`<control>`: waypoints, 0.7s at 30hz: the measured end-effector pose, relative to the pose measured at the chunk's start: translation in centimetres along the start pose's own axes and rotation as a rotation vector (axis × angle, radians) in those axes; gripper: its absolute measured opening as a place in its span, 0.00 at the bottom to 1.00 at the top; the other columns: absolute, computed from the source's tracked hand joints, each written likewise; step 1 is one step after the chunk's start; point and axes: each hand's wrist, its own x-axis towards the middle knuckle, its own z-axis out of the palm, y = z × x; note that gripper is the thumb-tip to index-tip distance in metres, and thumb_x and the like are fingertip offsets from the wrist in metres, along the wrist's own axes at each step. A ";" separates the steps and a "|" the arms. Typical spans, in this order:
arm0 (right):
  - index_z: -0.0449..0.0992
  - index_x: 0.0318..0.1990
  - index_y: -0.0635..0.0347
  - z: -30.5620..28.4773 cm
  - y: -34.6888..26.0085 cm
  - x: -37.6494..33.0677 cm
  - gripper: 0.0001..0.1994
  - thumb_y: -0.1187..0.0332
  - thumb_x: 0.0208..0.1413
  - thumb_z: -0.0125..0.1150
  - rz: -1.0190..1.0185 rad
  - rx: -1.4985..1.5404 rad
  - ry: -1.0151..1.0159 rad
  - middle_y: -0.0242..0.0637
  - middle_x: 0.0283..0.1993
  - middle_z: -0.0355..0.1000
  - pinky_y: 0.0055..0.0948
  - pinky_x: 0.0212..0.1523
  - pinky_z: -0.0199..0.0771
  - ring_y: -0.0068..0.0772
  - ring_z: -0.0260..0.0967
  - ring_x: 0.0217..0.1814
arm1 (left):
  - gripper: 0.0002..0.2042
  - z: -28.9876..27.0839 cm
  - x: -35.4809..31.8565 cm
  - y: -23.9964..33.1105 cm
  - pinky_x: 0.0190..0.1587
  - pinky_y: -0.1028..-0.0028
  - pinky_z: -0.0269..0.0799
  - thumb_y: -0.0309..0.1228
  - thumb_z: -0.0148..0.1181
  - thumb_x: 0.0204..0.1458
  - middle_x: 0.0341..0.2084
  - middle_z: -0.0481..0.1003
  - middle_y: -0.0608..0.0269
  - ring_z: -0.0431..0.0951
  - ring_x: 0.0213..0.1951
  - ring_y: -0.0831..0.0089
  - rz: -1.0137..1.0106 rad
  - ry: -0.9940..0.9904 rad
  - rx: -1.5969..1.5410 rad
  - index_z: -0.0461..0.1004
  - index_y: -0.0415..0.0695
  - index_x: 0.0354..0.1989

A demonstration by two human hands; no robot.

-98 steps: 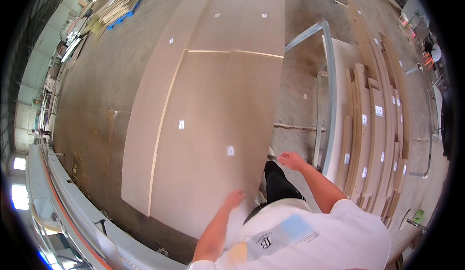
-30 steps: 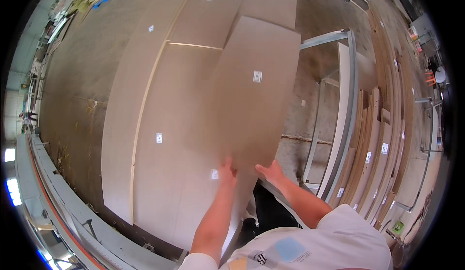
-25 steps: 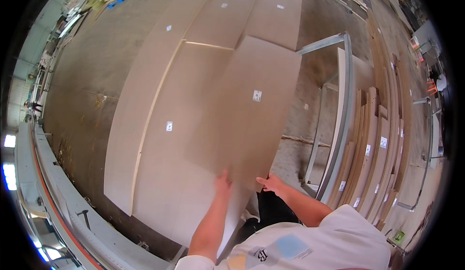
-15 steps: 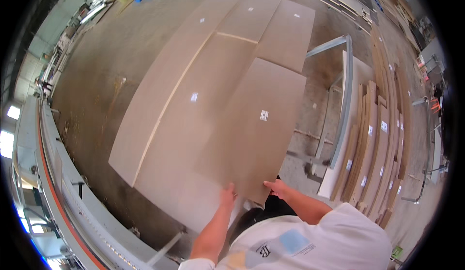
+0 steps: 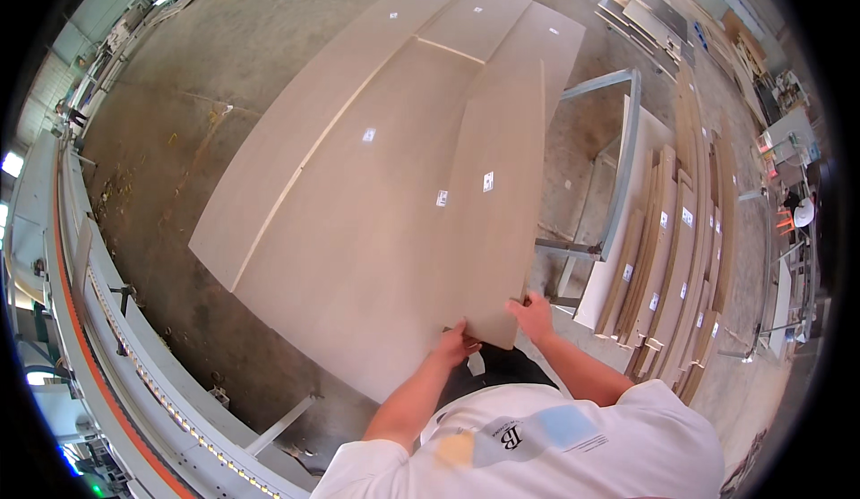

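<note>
I have both hands on one brown panel (image 5: 493, 248), right in front of the wearer. The left hand (image 5: 457, 345) pinches its near left corner, thumb on top, fingers curled at the edge. The right hand (image 5: 534, 316) grips the right edge just above the near right corner; finger detail is too small for me to tell more. The panel lies lengthwise away from the body, over the right side of a broad layer of brown sheets (image 5: 358, 212). Its right edge shows as a thin band. I can't tell how much of its underside touches the sheets.

White label (image 5: 488, 181) sits on the held panel; a second label (image 5: 442, 198) is just left of it, on the sheet below. A pale strip (image 5: 313, 176) runs along the seam of the long left sheet.

Right of the panel I've got a grey metal frame (image 5: 624, 176), apart from the right hand, then stacked brown boards (image 5: 667, 248) with labels. Far left: a long grey machine (image 5: 152, 365) with an orange-red line along it.
</note>
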 end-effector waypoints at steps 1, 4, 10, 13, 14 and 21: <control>0.80 0.36 0.65 -0.3 -0.5 -0.2 0.18 0.57 0.47 0.73 -0.031 -0.031 0.061 0.40 0.27 0.78 0.33 0.33 0.74 0.30 0.76 0.30 | 0.24 0.2 0.4 -0.5 0.42 0.57 0.78 0.53 0.53 0.66 0.41 0.79 0.56 0.81 0.40 0.61 -0.089 -0.050 0.045 0.72 0.43 0.52; 0.78 0.33 0.64 -2.1 -0.6 -0.6 0.19 0.56 0.45 0.74 -0.168 -0.187 0.161 0.42 0.25 0.76 0.36 0.31 0.73 0.36 0.75 0.27 | 0.23 -1.0 3.8 -1.9 0.33 0.60 0.78 0.54 0.54 0.65 0.35 0.80 0.56 0.81 0.33 0.62 -0.294 -0.123 0.379 0.76 0.43 0.46; 0.75 0.29 0.58 -4.5 -1.6 -6.6 0.15 0.57 0.45 0.72 -0.251 -0.354 0.161 0.44 0.23 0.75 0.43 0.28 0.72 0.52 0.75 0.27 | 0.27 1.5 7.0 5.5 0.35 0.64 0.76 0.55 0.58 0.61 0.34 0.80 0.58 0.79 0.35 0.64 0.558 -0.223 1.372 0.79 0.38 0.42; 0.74 0.27 0.56 -4.8 0.6 -10.8 0.14 0.58 0.45 0.71 -0.267 -0.361 0.203 0.44 0.21 0.73 0.45 0.27 0.72 0.54 0.74 0.26 | 0.35 12.7 1.0 12.7 0.42 0.62 0.75 0.61 0.62 0.55 0.47 0.78 0.56 0.77 0.45 0.65 0.450 0.034 0.869 0.74 0.40 0.57; 0.74 0.27 0.55 -5.0 1.3 -12.1 0.13 0.58 0.45 0.71 -0.258 -0.389 0.191 0.44 0.21 0.73 0.45 0.27 0.72 0.54 0.74 0.25 | 0.39 16.8 -1.7 15.2 0.43 0.62 0.75 0.62 0.64 0.53 0.51 0.77 0.56 0.76 0.47 0.65 0.368 0.103 0.727 0.72 0.41 0.61; 0.74 0.26 0.53 -6.3 6.0 -20.8 0.12 0.60 0.42 0.72 -0.373 -0.489 0.121 0.41 0.20 0.72 0.45 0.23 0.71 0.49 0.74 0.23 | 0.37 20.0 -2.0 19.2 0.39 0.60 0.76 0.50 0.71 0.51 0.43 0.79 0.52 0.80 0.40 0.61 0.337 0.345 0.921 0.71 0.31 0.59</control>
